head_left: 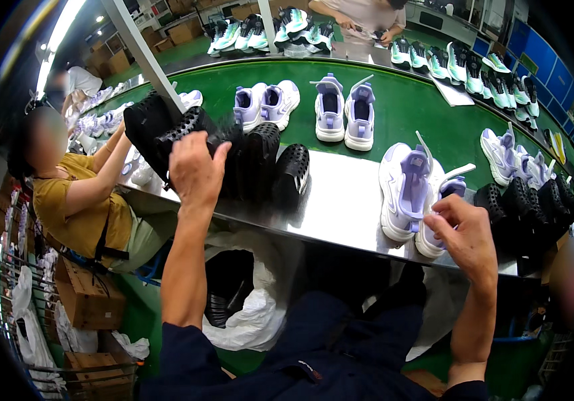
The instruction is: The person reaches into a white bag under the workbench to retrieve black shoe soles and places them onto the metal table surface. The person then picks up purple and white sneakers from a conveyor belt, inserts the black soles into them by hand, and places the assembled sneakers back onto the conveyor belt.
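My left hand (197,170) is over a cluster of black perforated shoe forms (262,150) on the metal ledge. Its thumb stands apart from the bent fingers, and a smeared black form lies just beyond the thumb. I see no firm grip there. My right hand (466,237) is open, fingers loosely bent, beside the collar of a white and lavender sneaker (432,235). Whether the fingertips touch it, I cannot tell. Its mate, another sneaker (400,190), stands upright to the left. Another black form (292,175) stands right of the cluster.
Lavender sneakers (330,110) stand in pairs on the green belt (233,77). More black forms (494,204) sit to the right. A white sack (263,301) with black items lies below the ledge. A co-worker (86,200) sits left; another person (360,20) works across.
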The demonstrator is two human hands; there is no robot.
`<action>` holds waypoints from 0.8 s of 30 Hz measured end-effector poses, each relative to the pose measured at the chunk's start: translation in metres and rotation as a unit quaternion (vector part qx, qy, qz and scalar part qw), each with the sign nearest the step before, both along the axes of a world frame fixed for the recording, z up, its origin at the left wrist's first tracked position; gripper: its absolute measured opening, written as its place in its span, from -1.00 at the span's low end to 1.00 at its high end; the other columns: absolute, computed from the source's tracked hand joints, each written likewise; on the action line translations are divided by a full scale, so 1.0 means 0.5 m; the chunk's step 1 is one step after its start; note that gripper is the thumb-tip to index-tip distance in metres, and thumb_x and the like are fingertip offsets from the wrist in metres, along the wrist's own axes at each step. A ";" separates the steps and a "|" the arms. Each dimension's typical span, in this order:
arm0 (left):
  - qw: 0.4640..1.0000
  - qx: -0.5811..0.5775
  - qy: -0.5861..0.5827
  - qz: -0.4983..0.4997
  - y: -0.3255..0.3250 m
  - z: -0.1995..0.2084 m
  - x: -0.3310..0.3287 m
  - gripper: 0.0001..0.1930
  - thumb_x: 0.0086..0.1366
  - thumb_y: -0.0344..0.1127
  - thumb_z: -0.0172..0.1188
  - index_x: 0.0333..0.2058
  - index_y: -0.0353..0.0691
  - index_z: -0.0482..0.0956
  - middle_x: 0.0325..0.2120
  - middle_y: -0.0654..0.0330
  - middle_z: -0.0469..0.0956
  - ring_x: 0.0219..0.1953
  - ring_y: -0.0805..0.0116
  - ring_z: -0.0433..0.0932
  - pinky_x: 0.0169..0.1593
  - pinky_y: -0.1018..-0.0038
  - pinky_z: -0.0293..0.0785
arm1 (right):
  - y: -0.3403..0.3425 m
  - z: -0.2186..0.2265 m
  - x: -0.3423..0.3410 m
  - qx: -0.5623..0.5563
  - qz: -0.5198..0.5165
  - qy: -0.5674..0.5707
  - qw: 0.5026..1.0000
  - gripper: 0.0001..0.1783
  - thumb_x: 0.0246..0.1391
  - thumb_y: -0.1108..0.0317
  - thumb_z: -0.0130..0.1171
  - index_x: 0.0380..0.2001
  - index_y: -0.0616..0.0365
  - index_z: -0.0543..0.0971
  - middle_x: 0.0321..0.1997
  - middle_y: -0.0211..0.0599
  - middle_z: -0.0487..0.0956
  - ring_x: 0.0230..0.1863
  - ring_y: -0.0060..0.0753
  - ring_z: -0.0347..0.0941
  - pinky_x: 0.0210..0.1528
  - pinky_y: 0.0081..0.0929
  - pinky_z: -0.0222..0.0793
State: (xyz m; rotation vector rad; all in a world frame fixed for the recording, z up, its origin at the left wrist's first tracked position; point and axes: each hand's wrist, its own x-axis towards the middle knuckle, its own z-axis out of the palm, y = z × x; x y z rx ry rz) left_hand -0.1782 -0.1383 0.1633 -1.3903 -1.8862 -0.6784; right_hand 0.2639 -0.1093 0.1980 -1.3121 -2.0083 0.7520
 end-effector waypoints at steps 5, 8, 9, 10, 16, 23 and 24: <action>0.952 0.193 0.039 -0.236 -0.071 0.056 0.248 -0.49 0.13 -0.21 0.54 -0.05 -0.39 0.57 -0.15 0.00 0.60 -0.12 0.01 0.57 -0.01 0.17 0.51 | -0.030 -0.029 -0.037 -0.004 -0.027 0.121 0.992 -0.48 0.25 0.22 0.31 0.11 0.39 0.48 -0.23 -0.16 0.67 -0.26 -0.46 0.55 -0.17 -0.51 0.51; 0.911 0.104 -0.038 -0.397 -0.111 -0.025 0.401 -0.44 0.17 0.02 0.49 -0.04 -0.29 0.56 -0.13 0.04 0.56 -0.18 0.12 0.54 -0.04 0.17 0.44 | -0.087 -0.092 -0.110 -0.163 0.167 0.391 0.890 -0.39 0.29 0.16 0.28 0.25 0.30 0.39 -0.02 -0.24 0.58 -0.04 -0.49 0.50 -0.03 -0.51 0.49; 0.883 0.112 -0.104 -0.444 -0.123 -0.055 0.445 -0.44 0.16 0.06 0.48 -0.06 -0.26 0.58 -0.17 0.09 0.57 -0.19 0.15 0.55 -0.05 0.17 0.44 | -0.096 -0.099 -0.106 -0.195 0.135 0.415 0.878 -0.40 0.29 0.16 0.28 0.25 0.29 0.38 -0.03 -0.30 0.58 -0.05 -0.51 0.49 0.00 -0.53 0.47; 0.854 0.056 -0.131 -0.501 -0.138 -0.041 0.463 -0.49 0.16 0.01 0.48 -0.11 -0.27 0.60 -0.18 0.10 0.57 -0.19 0.16 0.55 -0.09 0.19 0.48 | -0.097 -0.109 -0.086 -0.222 0.090 0.438 0.867 -0.40 0.29 0.16 0.28 0.24 0.28 0.38 -0.05 -0.35 0.57 -0.06 -0.53 0.48 0.02 -0.55 0.44; 0.715 -0.037 -0.493 -0.495 -0.056 -0.055 0.507 -0.38 0.23 -0.12 0.43 0.16 -0.34 0.44 -0.16 0.12 0.56 -0.10 0.32 0.52 -0.01 0.42 0.48 | -0.079 -0.042 0.034 -0.366 0.157 0.154 0.904 -0.42 0.24 0.13 0.24 0.17 0.33 0.45 -0.22 -0.42 0.54 -0.23 -0.60 0.40 -0.16 -0.55 0.39; 0.553 -0.088 -0.674 -0.482 0.037 -0.049 0.541 -0.66 0.26 -0.37 0.33 -0.02 -0.31 0.53 -0.15 0.20 0.63 -0.17 0.52 0.54 -0.02 0.56 0.48 | -0.119 0.013 0.052 0.015 0.014 -0.154 0.988 -0.29 0.06 -0.14 0.39 -0.05 0.34 0.52 -0.44 0.09 0.63 -0.39 0.14 0.62 -0.31 -0.10 0.50; 0.537 -0.073 -0.682 -0.491 0.053 -0.053 0.548 -0.68 0.30 -0.36 0.30 -0.01 -0.32 0.53 -0.16 0.20 0.63 -0.19 0.52 0.55 -0.04 0.57 0.49 | -0.120 0.020 0.052 0.051 0.009 -0.198 0.979 -0.30 0.04 -0.15 0.40 -0.09 0.34 0.53 -0.47 0.13 0.62 -0.41 0.23 0.61 -0.33 -0.05 0.50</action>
